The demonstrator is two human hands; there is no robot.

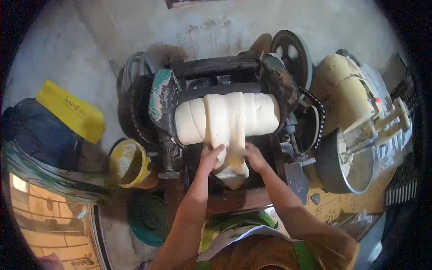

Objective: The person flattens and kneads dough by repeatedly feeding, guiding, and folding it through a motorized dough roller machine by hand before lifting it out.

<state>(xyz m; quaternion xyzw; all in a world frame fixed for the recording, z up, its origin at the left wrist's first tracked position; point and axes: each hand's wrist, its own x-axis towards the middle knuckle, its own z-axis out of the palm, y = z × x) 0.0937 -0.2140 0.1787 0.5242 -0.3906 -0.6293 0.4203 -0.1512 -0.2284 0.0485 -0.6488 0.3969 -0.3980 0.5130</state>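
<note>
A thick roll of pale dough (261, 114) lies across the rollers of a dark machine (216, 67). From its middle a folded strip of dough (227, 135) hangs toward me, its end bunched low on the machine's front. My left hand (211, 155) grips the left edge of this strip, fingers curled round it. At the strip's right edge is my right hand (254, 156), somewhat blurred; its fingers touch the dough, but their exact closure is smeared by motion.
A yellow bucket (146, 166) with white powder stands left of the machine. To the right are a mixer (344, 90) and its metal bowl (333, 157). Exposed wheels (292, 54) and a chain (320, 110) flank the rollers. A teal lid (150, 220) lies lower left.
</note>
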